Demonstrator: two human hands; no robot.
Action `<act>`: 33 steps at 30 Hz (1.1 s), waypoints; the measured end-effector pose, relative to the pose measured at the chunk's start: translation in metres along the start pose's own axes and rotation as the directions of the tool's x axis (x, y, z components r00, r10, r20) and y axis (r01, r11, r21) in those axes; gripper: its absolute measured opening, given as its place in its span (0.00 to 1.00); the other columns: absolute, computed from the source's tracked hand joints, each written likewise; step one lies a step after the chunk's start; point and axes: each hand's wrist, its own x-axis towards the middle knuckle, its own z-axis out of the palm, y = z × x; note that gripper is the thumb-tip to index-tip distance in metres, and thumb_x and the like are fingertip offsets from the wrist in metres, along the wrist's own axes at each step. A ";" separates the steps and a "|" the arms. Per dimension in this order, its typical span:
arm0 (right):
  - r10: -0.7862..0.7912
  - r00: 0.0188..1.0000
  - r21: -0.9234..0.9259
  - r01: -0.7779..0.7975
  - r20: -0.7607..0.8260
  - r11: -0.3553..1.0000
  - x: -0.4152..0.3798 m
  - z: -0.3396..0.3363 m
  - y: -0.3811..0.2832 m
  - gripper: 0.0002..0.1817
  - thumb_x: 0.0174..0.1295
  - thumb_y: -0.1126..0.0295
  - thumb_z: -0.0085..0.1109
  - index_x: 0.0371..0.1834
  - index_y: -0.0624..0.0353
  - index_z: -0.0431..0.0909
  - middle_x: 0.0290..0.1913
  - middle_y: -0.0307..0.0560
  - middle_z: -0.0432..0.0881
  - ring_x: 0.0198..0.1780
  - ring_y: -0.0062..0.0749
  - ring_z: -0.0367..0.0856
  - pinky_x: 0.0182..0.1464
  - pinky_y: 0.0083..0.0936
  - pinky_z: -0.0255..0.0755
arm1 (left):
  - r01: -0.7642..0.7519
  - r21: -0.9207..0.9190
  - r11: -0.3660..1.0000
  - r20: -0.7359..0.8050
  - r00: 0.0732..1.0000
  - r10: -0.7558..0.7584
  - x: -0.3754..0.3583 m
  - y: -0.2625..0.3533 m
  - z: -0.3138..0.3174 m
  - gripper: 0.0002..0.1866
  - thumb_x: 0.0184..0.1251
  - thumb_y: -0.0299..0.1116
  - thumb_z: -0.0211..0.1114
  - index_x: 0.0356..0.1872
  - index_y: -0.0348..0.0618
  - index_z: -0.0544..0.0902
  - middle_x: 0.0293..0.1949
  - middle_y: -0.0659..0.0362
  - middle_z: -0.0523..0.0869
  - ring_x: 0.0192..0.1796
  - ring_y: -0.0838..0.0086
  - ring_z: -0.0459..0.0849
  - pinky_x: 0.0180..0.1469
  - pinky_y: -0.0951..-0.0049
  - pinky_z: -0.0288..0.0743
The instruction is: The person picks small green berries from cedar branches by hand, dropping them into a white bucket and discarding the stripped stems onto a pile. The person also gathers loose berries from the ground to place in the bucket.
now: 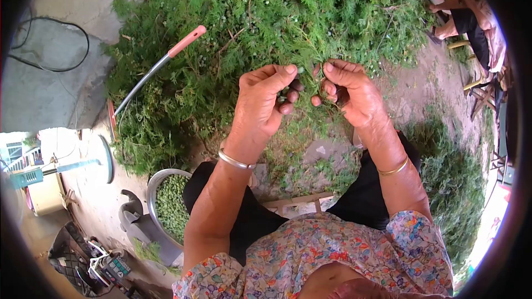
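My left hand (263,91) is closed, thumb against fingers, with a small green cone (301,70) at its fingertips and more green bits showing under the curled fingers. Opposite it, my right hand (354,86) pinches a green conifer sprig (320,80) between thumb and fingers. A narrow gap separates the two hands. Beyond them spreads a large heap of cut conifer branches (266,16) dotted with pale green cones. Beside my left knee stands a metal basin (151,191) holding many small green cones (173,202).
A curved metal rod with a pink handle (187,41) leans across the heap's left side. At far left are a teal fan (105,158) and a black cable (83,30). Another person (479,27) sits at upper right. More greenery (454,182) lies along the right.
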 end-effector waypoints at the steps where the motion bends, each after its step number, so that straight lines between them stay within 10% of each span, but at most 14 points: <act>1: 0.003 1.000 0.002 -0.003 -0.005 1.000 0.000 -0.001 0.000 0.11 0.63 0.67 0.56 0.37 0.68 0.77 0.19 0.37 0.70 0.21 0.21 0.67 0.33 0.29 0.77 | 0.015 -0.032 0.999 0.011 1.000 -0.014 -0.002 0.002 0.002 0.11 0.60 0.35 0.67 0.30 0.37 0.79 0.25 0.54 0.81 0.21 0.76 0.75 0.17 0.83 0.61; 9: 0.032 0.999 -0.070 -0.033 -0.010 0.997 0.001 0.000 0.003 0.11 0.63 0.68 0.56 0.28 0.65 0.76 0.19 0.38 0.71 0.21 0.21 0.67 0.33 0.28 0.76 | 0.037 0.046 0.998 0.017 0.999 -0.038 -0.002 0.003 -0.001 0.07 0.61 0.30 0.63 0.30 0.36 0.79 0.25 0.55 0.80 0.21 0.76 0.74 0.17 0.83 0.61; 22: 0.120 0.991 0.113 -0.125 0.052 0.986 0.003 -0.009 -0.003 0.11 0.64 0.68 0.54 0.36 0.67 0.73 0.19 0.35 0.64 0.22 0.22 0.60 0.31 0.29 0.68 | -0.120 -0.336 0.934 -0.218 0.975 0.048 0.008 0.021 -0.025 0.03 0.59 0.22 0.58 0.30 0.33 0.75 0.26 0.51 0.78 0.22 0.74 0.74 0.18 0.80 0.63; 27: 0.032 0.984 0.256 0.014 -0.174 0.967 0.004 -0.012 0.002 0.09 0.64 0.69 0.52 0.36 0.66 0.71 0.25 0.43 0.72 0.26 0.28 0.69 0.37 0.35 0.73 | -0.051 -0.496 0.867 0.052 0.995 0.088 0.008 0.047 -0.049 0.05 0.61 0.25 0.56 0.34 0.33 0.75 0.31 0.48 0.78 0.28 0.69 0.76 0.22 0.75 0.69; 33: -0.028 0.997 0.272 0.049 -0.079 0.961 -0.004 -0.028 -0.004 0.07 0.61 0.72 0.55 0.36 0.66 0.71 0.30 0.50 0.77 0.31 0.34 0.75 0.39 0.37 0.75 | -0.021 -0.401 0.916 0.101 0.993 0.067 -0.002 0.038 -0.047 0.05 0.63 0.27 0.59 0.34 0.36 0.76 0.33 0.48 0.78 0.27 0.71 0.75 0.18 0.81 0.65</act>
